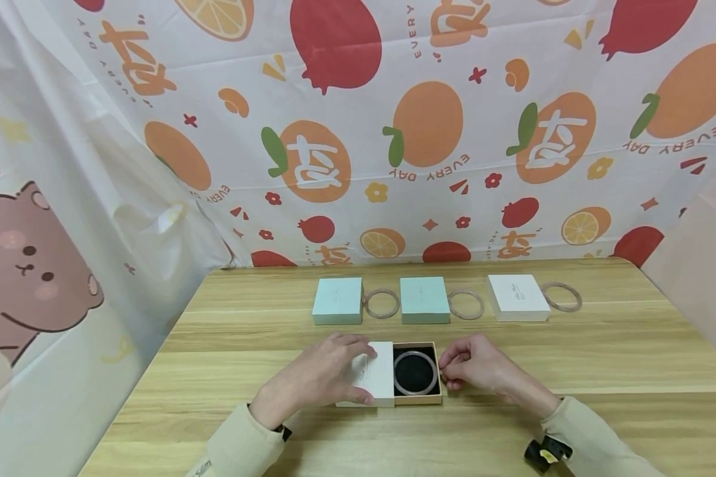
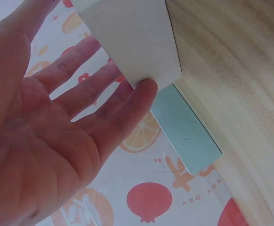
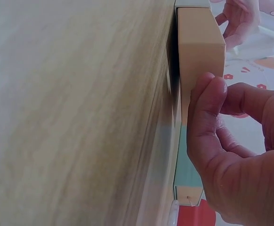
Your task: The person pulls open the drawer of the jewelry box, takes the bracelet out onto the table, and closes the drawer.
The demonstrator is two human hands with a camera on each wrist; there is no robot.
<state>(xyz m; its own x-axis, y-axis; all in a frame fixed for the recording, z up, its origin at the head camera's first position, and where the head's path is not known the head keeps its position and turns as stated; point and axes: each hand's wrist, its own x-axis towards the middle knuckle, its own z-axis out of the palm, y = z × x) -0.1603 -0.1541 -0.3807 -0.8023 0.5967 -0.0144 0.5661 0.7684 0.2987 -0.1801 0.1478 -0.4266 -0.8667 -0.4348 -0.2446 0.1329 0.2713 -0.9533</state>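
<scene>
My left hand [image 1: 333, 372] grips the white sleeve [image 1: 379, 381] of a slide-out box, its thumb along the near side and its fingers over the top and far side. Out of the sleeve's right end projects a tan drawer [image 1: 419, 400] with black padding. A translucent greyish bangle [image 1: 396, 375] lies on that padding. At the drawer's right end is my right hand [image 1: 476, 363], thumb and forefinger pinched together against the end wall [image 3: 200, 59]. Whatever lies between those fingertips is hidden.
Behind stand two mint-green boxes, left [image 1: 338, 299] and middle [image 1: 425, 299], plus a white box [image 1: 518, 297] on the right. Bangles lie beside them: left [image 1: 366, 305], middle [image 1: 482, 306] and right [image 1: 579, 298]. A fruit-print cloth [image 1: 358, 159] hangs behind the wooden table [image 1: 602, 358].
</scene>
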